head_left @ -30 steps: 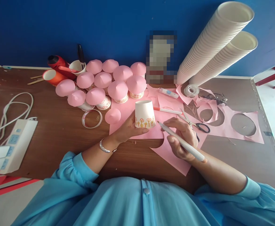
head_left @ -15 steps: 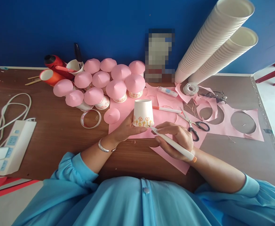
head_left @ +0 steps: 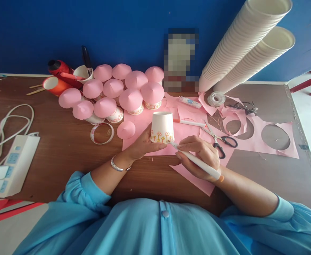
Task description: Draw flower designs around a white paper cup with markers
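Observation:
My left hand (head_left: 144,142) grips a white paper cup (head_left: 162,124), held upside down over the pink paper. Red and yellow-orange flowers are drawn in a band near the cup's wide rim. In my right hand (head_left: 200,157) is a white marker (head_left: 199,164) with an orange end, its tip at the lower right of the drawn band. Behind the cup lies another white marker (head_left: 189,123) with a red end. To the left, a small pink paper cone (head_left: 126,130) rests on the pink sheet (head_left: 134,144).
Several pink-roofed cups (head_left: 131,99) stand at the back left, near a cut cup ring (head_left: 102,133). Scissors (head_left: 217,137), a tape roll (head_left: 216,99) and a glue bottle (head_left: 189,102) lie right. Tall cup stacks (head_left: 243,46) lean by the wall. A power strip (head_left: 19,166) sits left.
The marker in my right hand has shifted very slightly to the right at its back end, its tip staying by the cup's rim. My left hand holds the cup almost still.

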Available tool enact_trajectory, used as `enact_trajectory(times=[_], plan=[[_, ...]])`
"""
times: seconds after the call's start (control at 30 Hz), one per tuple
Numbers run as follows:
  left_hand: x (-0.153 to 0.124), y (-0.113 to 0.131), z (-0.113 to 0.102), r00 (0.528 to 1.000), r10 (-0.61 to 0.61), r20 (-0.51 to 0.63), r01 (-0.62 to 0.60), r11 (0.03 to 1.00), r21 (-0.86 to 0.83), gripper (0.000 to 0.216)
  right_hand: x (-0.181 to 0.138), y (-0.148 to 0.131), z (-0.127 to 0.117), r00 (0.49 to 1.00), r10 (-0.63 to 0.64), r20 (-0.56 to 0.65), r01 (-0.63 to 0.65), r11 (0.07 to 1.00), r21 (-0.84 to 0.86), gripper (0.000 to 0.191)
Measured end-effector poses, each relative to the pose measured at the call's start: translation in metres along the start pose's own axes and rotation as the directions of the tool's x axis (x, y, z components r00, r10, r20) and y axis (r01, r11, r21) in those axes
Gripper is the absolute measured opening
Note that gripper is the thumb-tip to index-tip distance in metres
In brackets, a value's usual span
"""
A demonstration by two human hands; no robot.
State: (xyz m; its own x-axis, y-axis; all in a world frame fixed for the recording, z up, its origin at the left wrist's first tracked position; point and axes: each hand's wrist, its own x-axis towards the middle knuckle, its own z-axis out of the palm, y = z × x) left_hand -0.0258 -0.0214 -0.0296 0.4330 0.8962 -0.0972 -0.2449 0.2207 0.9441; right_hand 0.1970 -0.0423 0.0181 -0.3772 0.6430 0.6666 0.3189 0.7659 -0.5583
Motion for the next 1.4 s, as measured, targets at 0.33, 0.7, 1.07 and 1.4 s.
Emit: enact_trajectory(times=[0.33,0.7,1.07,1.4], plan=[[-0.0011,0.001,-0.0003,1.0,-0.026,0.012,0.026,1.0,-0.013,0.063,0.0003,0.001,0.0008,1.0,-0.012,0.003,0.012,1.0,0.015,0.014],[0.0007,0.0044,0.0033,0.999,-0.031,0.009,0.031,0.999,-0.028,0.059,-0.0001,0.0014,-0.0011,1.0,0.011,0.014,-0.01,0.999,-0.033,0.02],[-0.0009,0.0008,0.0008,1.0,-0.007,-0.011,0.007,1.0,-0.002,0.063,-0.0001,-0.0004,-0.0007,1.0,0.021,0.02,-0.021,1.0,-0.008,0.017],[-0.0008,0.0033,0.0025,1.0,-0.021,0.0,0.021,1.0,-0.013,0.059,0.0015,-0.0026,0.0001,0.998,0.055,0.025,-0.056,0.997,0.051,0.017]])
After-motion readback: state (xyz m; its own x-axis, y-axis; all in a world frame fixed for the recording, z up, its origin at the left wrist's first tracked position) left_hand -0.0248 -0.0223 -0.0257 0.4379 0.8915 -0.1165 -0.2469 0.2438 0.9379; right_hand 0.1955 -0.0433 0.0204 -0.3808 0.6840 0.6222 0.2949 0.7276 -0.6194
